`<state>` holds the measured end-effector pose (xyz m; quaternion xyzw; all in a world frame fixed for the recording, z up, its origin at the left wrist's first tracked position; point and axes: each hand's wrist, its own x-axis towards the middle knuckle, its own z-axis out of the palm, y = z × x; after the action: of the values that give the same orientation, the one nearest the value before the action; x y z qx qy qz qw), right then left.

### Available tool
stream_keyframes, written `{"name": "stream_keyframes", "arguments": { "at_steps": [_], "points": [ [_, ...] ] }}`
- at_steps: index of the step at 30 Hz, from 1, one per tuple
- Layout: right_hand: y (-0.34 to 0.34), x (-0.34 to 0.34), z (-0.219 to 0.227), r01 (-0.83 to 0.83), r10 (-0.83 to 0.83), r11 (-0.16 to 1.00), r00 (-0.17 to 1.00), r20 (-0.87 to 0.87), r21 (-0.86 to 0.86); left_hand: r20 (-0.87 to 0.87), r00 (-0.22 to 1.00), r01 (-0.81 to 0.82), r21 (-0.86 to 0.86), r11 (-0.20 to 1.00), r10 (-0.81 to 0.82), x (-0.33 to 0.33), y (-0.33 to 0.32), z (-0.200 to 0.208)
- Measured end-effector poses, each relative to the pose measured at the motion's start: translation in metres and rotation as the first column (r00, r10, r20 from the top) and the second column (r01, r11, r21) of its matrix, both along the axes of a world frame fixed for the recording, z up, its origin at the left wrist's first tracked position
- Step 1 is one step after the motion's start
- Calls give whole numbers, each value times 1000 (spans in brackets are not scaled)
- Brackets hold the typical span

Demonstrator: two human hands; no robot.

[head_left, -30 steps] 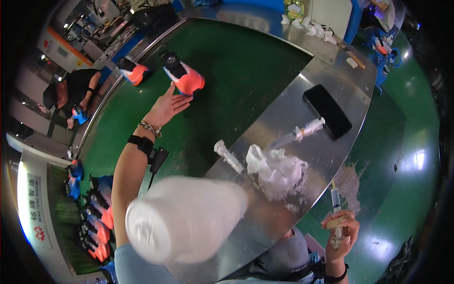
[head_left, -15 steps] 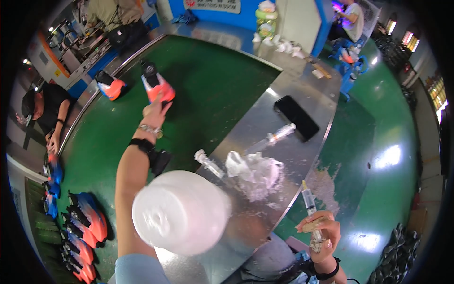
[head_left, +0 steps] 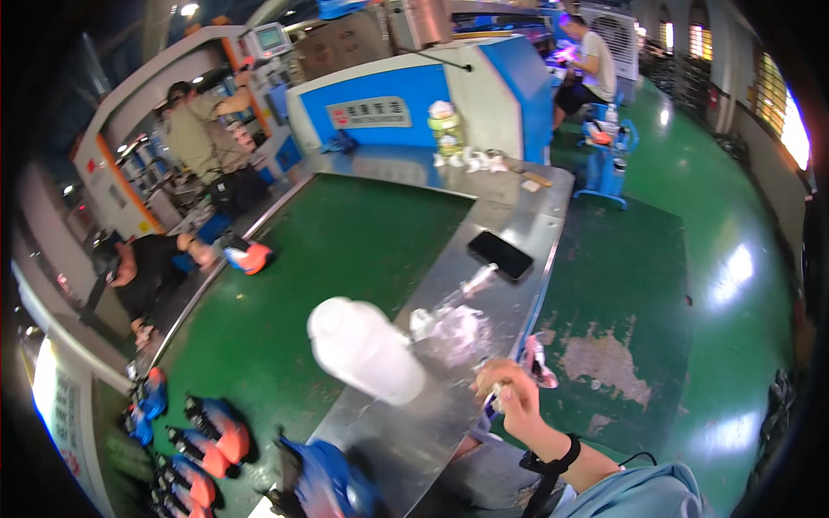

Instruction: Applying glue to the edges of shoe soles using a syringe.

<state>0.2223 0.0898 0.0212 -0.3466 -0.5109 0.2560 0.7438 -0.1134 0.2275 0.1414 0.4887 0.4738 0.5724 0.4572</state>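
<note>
The left hand that reached out to an orange shoe a moment ago has gone out of the picture, and the view has tipped up so more of the room shows. The right hand (head_left: 509,399) is now up by the edge of the metal surface (head_left: 414,432), and it is closed around a thin syringe (head_left: 498,399); only a small bit of the syringe shows, and it is blurry. Just beside the hand, at the edge of the surface, sits a small pink and white thing (head_left: 537,363) that I cannot make out. A white bottle (head_left: 364,350) is close to the camera, tilted, over the line where the metal meets the green belt (head_left: 345,250). Near it on the metal lies a crumpled clear wrapper (head_left: 453,326), with another syringe (head_left: 477,281) just past it. A black phone (head_left: 500,255) lies flat farther along. One orange shoe (head_left: 250,257) sits on the far left side of the belt, next to a seated person in black (head_left: 142,272). More orange and blue shoes (head_left: 207,436) are lined up at the lower left. Another person (head_left: 194,129) stands at a machine behind.
</note>
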Motion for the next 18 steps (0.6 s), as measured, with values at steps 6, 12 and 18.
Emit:
{"name": "stream_keyframes", "arguments": {
  "at_steps": [6,12,18],
  "points": [
    [27,-25,-3,134,-153,981,980,-130,-142,-53,950,-303,83,949,307,-81,-123,-34],
    [11,-31,-17,0,-9,999,982,-186,-49,-99,856,-496,122,860,508,-92,-201,-74],
    [-48,-63,88,-53,15,994,930,-366,-94,-52,880,-451,218,866,471,-56,-230,-44]
  ]
}}
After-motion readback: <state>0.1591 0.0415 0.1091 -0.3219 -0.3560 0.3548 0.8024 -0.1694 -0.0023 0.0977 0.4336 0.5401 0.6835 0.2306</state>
